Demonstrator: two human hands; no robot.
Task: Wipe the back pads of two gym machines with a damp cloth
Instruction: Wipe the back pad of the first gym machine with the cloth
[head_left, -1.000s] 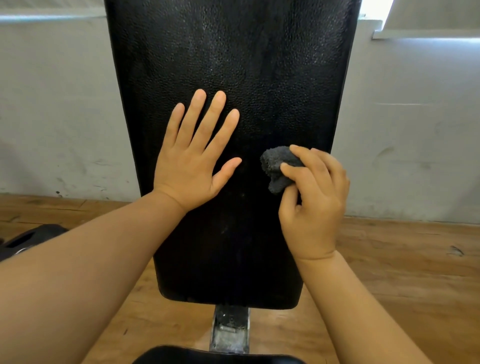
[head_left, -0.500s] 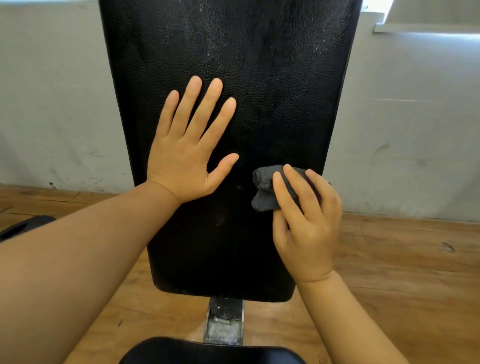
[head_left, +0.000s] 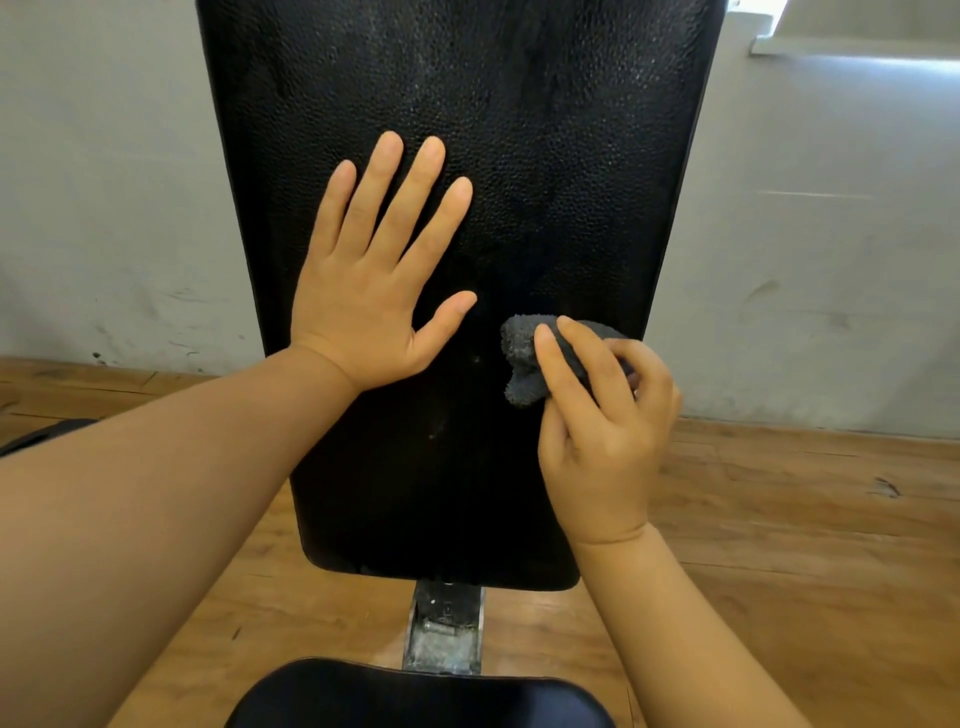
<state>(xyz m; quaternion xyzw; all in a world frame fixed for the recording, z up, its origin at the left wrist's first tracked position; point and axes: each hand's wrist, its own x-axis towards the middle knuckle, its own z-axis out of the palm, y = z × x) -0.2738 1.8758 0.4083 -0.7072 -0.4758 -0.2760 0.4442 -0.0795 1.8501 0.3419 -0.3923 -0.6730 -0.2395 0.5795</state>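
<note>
A tall black textured back pad fills the middle of the head view, rising out of the top of the frame. My left hand lies flat on the pad's left half with fingers spread and straight. My right hand grips a bunched dark grey cloth and holds it against the pad near its right edge, a little lower than the left hand. Part of the cloth is hidden under my fingers.
Below the pad a grey metal bracket joins it to the black seat at the bottom edge. A scuffed grey wall stands behind. Wooden floor spreads on both sides. A dark object lies at far left.
My right hand has slid the cloth down the pad's right side. My left hand stays flat on the pad. The view has shifted slightly.
</note>
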